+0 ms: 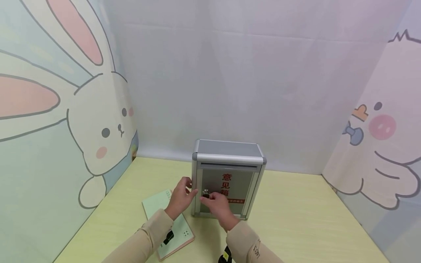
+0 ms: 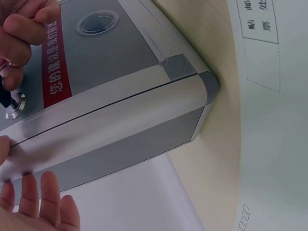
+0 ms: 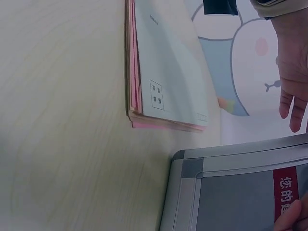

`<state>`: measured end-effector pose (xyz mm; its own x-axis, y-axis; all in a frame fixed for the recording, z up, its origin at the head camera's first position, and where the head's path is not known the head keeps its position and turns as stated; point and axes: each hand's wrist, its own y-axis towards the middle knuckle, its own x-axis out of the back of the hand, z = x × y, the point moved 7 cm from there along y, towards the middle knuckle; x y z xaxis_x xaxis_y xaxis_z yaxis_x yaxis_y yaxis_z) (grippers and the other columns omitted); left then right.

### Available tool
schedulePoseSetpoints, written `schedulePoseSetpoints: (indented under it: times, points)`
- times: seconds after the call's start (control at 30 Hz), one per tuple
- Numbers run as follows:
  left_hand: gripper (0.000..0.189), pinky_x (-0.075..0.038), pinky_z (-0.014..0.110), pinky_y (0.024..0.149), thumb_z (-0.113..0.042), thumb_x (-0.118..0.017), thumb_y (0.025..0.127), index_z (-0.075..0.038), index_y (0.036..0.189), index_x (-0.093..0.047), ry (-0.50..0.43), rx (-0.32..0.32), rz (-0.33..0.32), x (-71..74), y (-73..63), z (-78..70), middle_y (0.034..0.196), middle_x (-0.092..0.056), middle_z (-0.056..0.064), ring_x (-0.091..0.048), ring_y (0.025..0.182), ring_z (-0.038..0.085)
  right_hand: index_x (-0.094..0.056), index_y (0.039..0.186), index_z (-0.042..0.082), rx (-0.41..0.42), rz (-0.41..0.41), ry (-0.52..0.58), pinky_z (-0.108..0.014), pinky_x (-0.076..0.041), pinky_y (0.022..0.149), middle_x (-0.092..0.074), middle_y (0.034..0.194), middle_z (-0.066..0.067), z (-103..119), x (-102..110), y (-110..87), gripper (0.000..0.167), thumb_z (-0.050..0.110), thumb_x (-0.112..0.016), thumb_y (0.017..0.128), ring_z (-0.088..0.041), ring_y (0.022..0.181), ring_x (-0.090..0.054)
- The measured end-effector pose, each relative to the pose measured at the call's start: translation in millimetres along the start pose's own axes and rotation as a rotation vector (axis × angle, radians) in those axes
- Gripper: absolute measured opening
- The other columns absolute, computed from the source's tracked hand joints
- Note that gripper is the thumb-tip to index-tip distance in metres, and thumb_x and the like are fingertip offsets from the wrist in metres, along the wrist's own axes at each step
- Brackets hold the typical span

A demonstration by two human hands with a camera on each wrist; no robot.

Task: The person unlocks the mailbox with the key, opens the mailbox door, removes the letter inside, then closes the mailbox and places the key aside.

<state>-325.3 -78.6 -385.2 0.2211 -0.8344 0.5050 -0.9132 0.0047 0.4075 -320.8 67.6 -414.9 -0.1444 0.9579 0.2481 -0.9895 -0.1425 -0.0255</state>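
A grey metal suggestion box (image 1: 230,157) with silver edges and red Chinese lettering stands upright on the table. On the left of its front door sits a round chrome lock (image 2: 17,107). My right hand (image 1: 219,206) pinches a black-headed key (image 2: 5,97) at that lock, thumb and index finger together; the key's blade is hidden. At the box's left edge, my left hand (image 1: 181,195) has its thumb on the front frame, while its loosely extended fingers (image 2: 49,197) lie along the side panel.
A stack of pale green and pink envelopes (image 1: 184,226) lies left of the box, partly under my left forearm. Cartoon-printed cloth walls (image 1: 230,73) enclose the yellowish table (image 1: 302,212) at the back and both sides.
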Motion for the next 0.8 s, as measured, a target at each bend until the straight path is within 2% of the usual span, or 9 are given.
schedulePoseSetpoints:
  times: [0.27,0.47,0.6,0.8]
  points:
    - [0.026,-0.048,0.036,0.071,0.000,-0.062,0.089,0.003,0.109,-0.047,-0.008,-0.027,0.000,-0.6,-0.8,1.3,0.098,-0.054,0.013,-0.054,0.083,0.025,-0.041,0.066,0.014,0.024,0.005,0.045,-0.029,-0.036,0.053,-0.036,0.049,0.004,1.6,0.1,-2.0,0.035,0.026,-0.053,0.097,-0.012,0.046,-0.035]
    - [0.018,-0.049,0.040,0.075,0.000,-0.054,0.094,0.003,0.111,-0.049,-0.026,-0.030,0.013,0.6,-1.4,2.3,0.102,-0.057,0.015,-0.057,0.087,0.027,-0.042,0.067,0.014,0.034,0.006,0.054,-0.030,-0.037,0.054,-0.037,0.050,0.004,2.1,1.2,-2.4,0.034,0.026,-0.052,0.098,-0.013,0.048,-0.037]
    - [0.017,-0.049,0.042,0.077,0.000,-0.054,0.095,0.003,0.110,-0.050,-0.022,-0.045,0.014,1.6,-2.2,0.2,0.104,-0.059,0.017,-0.058,0.089,0.029,-0.043,0.068,0.013,0.027,0.000,0.056,-0.029,-0.037,0.054,-0.037,0.050,0.003,3.1,1.5,-3.5,0.034,0.025,-0.053,0.098,-0.014,0.048,-0.038]
    - [0.017,-0.049,0.040,0.075,0.000,-0.054,0.095,0.003,0.110,-0.050,-0.029,-0.022,0.011,1.1,-2.7,1.3,0.103,-0.059,0.016,-0.058,0.087,0.027,-0.045,0.069,0.010,0.028,0.008,0.060,-0.029,-0.036,0.054,-0.038,0.050,0.003,3.1,0.5,-3.7,0.032,0.024,-0.053,0.097,-0.013,0.048,-0.038]
